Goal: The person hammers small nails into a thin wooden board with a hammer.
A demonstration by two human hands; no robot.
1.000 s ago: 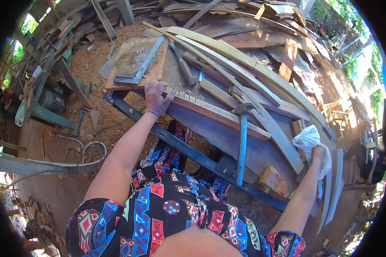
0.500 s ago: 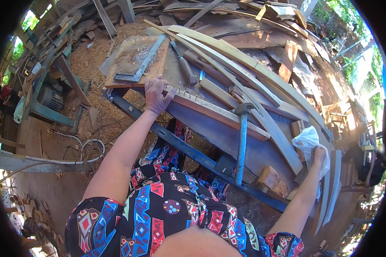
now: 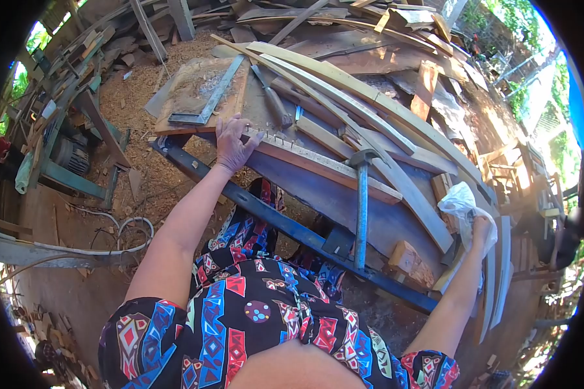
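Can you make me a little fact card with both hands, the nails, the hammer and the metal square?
Left hand: on the wooden strip, near one end
Right hand: at a plastic bag, fingers partly hidden
Nails: sticking up from the strip
Hammer: blue handle, crossing the strip
Metal square: on a wooden board

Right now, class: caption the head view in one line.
Left hand on a nail-studded wooden strip, right hand at a plastic bag, a blue-handled hammer between.

A black short-sleeved garment (image 3: 266, 299) bears red, blue and white geometric shapes
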